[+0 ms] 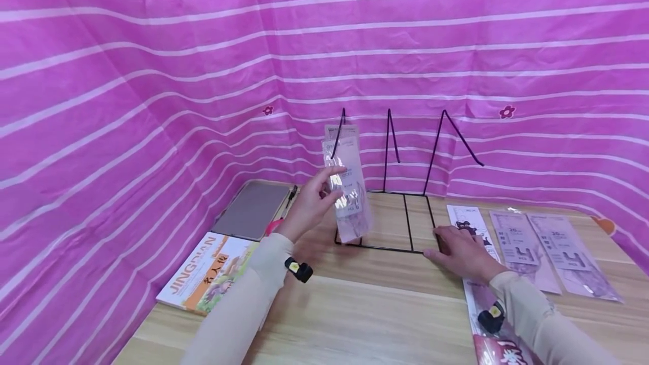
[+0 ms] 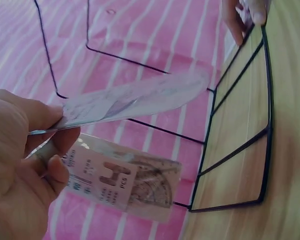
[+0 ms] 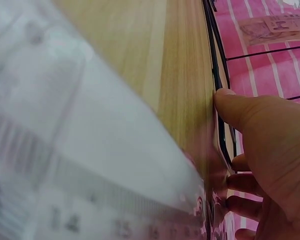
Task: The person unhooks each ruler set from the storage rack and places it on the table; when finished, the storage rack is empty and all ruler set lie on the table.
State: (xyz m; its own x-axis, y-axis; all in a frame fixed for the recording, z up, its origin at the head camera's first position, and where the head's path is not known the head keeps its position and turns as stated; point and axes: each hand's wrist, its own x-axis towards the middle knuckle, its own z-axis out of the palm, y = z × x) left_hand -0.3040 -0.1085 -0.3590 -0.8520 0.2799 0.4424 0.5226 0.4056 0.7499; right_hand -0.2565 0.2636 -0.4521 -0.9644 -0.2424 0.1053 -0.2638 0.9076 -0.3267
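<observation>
My left hand [image 1: 316,201] pinches a clear ruler-set pack [image 1: 350,185] between thumb and fingers at the left hook of a black wire rack [image 1: 408,221]. In the left wrist view this pack [image 2: 135,100] is tilted nearly edge-on. A second ruler-set pack [image 2: 120,175], with a protractor inside, is behind it at the rack. Whether the front pack's hole is over the hook, I cannot tell. My right hand [image 1: 466,252] holds the front right corner of the rack's base, its thumb [image 3: 232,105] against the wire.
Two more ruler-set packs [image 1: 519,249] lie at the right, beside a long cat-printed pack [image 1: 469,224] partly under my right wrist. A book [image 1: 198,275], a grey pad [image 1: 253,210] and a pen [image 1: 289,199] lie at the left. Striped pink cloth [image 1: 324,44] surrounds the table.
</observation>
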